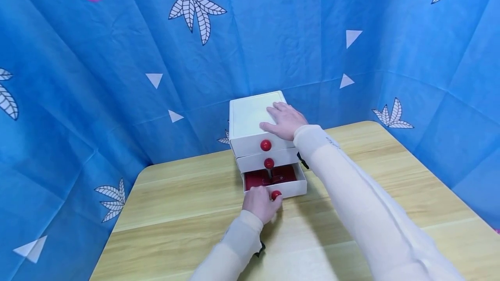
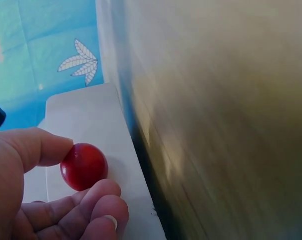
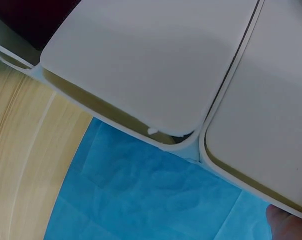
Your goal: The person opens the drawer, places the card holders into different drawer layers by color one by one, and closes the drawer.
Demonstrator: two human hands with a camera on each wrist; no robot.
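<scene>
A small white drawer cabinet (image 1: 254, 114) with three drawers stands on the table. Its bottom drawer (image 1: 294, 189) is pulled out, and dark red items (image 1: 283, 174) lie inside. At this drawer's front, my left hand (image 1: 261, 204) pinches the round red knob (image 2: 84, 166) between thumb and fingers, as the left wrist view shows close up. My right hand (image 1: 287, 120) rests on the cabinet's top with its fingers spread. In the right wrist view, the upper drawer fronts appear pushed in, and part of the right hand (image 3: 289, 223) shows at the lower right corner.
The upper and middle drawers carry red knobs (image 1: 265, 145) too. A light wooden table (image 1: 175, 211) extends to both sides of the cabinet. Behind and beside it hangs a blue patterned curtain (image 1: 269, 34), close to the cabinet's back.
</scene>
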